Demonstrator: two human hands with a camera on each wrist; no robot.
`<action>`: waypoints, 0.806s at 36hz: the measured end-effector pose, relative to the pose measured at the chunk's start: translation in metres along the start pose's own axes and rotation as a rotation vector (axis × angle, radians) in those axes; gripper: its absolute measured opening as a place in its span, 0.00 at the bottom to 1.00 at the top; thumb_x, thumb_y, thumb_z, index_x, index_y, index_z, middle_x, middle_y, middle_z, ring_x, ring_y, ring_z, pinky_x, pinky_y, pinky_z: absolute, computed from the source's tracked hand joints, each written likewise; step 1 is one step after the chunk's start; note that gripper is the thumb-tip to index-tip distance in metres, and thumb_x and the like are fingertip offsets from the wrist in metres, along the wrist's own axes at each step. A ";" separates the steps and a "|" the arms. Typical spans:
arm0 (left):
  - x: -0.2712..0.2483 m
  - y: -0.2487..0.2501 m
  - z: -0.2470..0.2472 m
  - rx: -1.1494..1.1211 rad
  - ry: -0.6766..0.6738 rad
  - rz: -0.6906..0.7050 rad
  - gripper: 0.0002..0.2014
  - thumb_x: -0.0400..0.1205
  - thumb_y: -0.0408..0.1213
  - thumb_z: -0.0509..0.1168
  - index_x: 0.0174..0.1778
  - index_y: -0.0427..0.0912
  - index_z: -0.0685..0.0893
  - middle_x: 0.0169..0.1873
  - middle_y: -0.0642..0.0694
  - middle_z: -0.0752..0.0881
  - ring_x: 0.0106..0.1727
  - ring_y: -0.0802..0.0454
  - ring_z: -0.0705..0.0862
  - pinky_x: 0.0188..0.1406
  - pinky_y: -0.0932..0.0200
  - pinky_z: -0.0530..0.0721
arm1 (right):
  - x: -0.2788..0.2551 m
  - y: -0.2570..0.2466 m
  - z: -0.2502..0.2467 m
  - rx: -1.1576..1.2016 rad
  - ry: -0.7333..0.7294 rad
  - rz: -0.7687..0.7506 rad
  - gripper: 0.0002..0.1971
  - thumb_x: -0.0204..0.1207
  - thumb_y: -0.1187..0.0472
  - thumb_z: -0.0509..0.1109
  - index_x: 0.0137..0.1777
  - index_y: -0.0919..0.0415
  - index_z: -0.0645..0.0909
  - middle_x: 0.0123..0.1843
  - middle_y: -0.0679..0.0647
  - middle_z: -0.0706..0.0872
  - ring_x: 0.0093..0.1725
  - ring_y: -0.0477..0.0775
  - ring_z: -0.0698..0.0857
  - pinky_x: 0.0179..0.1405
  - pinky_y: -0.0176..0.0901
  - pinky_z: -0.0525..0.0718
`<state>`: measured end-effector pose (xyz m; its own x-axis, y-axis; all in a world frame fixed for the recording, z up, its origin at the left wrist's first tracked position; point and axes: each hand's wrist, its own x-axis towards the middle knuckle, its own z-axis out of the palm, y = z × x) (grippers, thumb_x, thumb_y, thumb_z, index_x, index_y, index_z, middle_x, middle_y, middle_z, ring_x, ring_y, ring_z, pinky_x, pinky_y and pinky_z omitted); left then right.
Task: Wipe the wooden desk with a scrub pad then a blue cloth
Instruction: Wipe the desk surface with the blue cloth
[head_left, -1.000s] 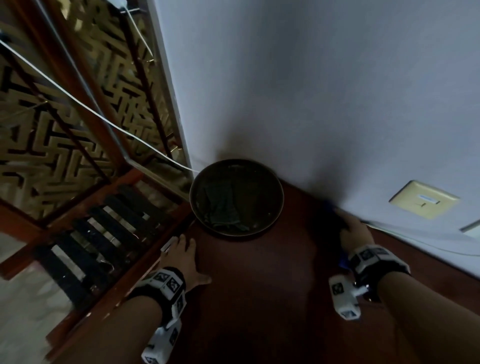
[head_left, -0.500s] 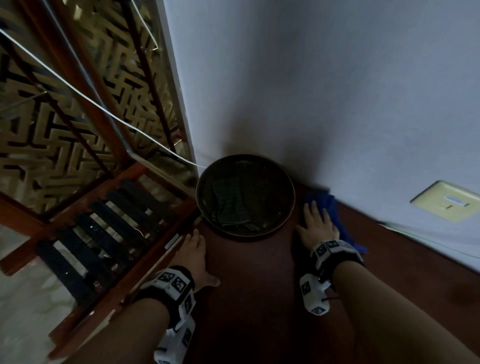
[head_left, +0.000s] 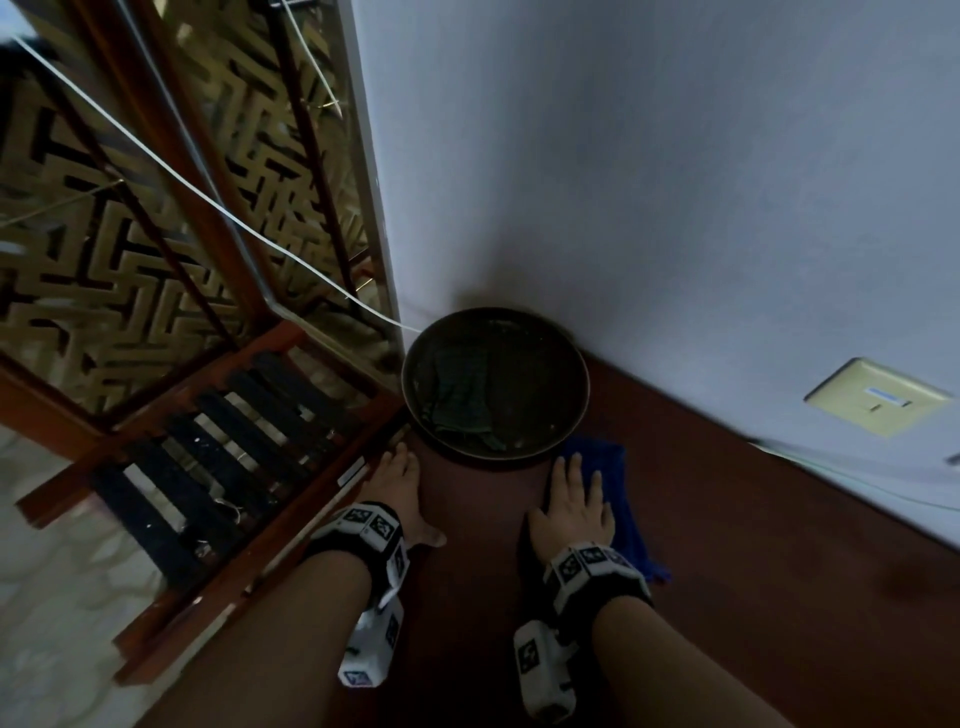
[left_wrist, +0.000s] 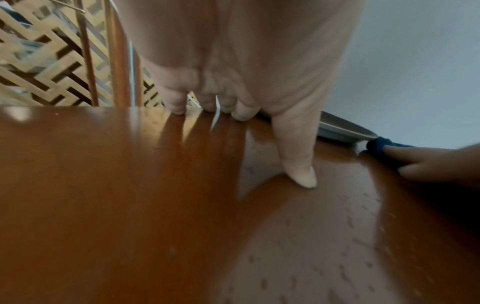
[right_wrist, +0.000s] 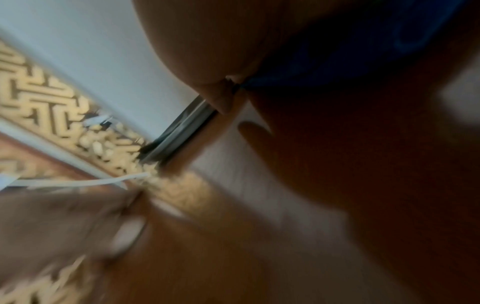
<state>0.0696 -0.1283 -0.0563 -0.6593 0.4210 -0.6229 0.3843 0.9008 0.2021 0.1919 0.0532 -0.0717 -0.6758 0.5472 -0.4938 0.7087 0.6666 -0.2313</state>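
My right hand (head_left: 574, 496) lies flat, fingers straight, pressing the blue cloth (head_left: 621, 483) onto the reddish wooden desk (head_left: 753, 597), just in front of a round dark dish (head_left: 566, 364). A dark green scrub pad (head_left: 457, 400) lies inside that dish. My left hand (head_left: 397, 486) rests flat on the desk by its left edge, holding nothing. In the left wrist view its thumb (left_wrist: 298, 164) touches the wood, and the blue cloth (left_wrist: 380, 144) shows under the other hand's fingers (left_wrist: 415, 164). The right wrist view is blurred; the cloth (right_wrist: 337, 51) sits under the palm.
The pale wall (head_left: 675, 208) meets the desk right behind the dish. It carries a cream socket plate (head_left: 878, 397). A white cable (head_left: 208, 202) runs down to the corner. Left of the desk's edge is a drop beside a patterned screen (head_left: 104, 260).
My right hand has slid the blue cloth from the wall corner leftward and toward me, to just in front of the dish. The left hand has stayed in place.
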 end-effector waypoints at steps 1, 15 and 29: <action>0.000 0.001 -0.001 0.001 -0.003 -0.004 0.61 0.71 0.59 0.75 0.85 0.39 0.38 0.84 0.43 0.34 0.85 0.43 0.38 0.83 0.42 0.52 | -0.004 -0.002 0.003 -0.005 0.000 -0.006 0.37 0.82 0.44 0.52 0.82 0.46 0.34 0.83 0.44 0.31 0.83 0.55 0.35 0.81 0.56 0.44; -0.001 -0.005 -0.002 0.057 0.002 0.039 0.61 0.71 0.64 0.71 0.85 0.39 0.37 0.84 0.42 0.35 0.85 0.43 0.40 0.84 0.48 0.49 | -0.060 -0.014 0.036 -0.040 0.064 -0.267 0.30 0.83 0.48 0.53 0.82 0.38 0.44 0.84 0.36 0.39 0.83 0.49 0.40 0.80 0.53 0.48; -0.013 -0.046 -0.013 0.200 -0.082 0.192 0.56 0.74 0.62 0.70 0.85 0.46 0.39 0.84 0.46 0.37 0.85 0.45 0.42 0.83 0.41 0.51 | -0.065 0.076 0.011 0.019 0.140 0.251 0.38 0.81 0.53 0.57 0.83 0.48 0.37 0.84 0.47 0.34 0.84 0.57 0.39 0.80 0.58 0.51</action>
<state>0.0523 -0.1734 -0.0475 -0.5112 0.5645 -0.6481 0.6225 0.7631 0.1737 0.2917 0.0626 -0.0661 -0.4992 0.7593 -0.4174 0.8602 0.4923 -0.1330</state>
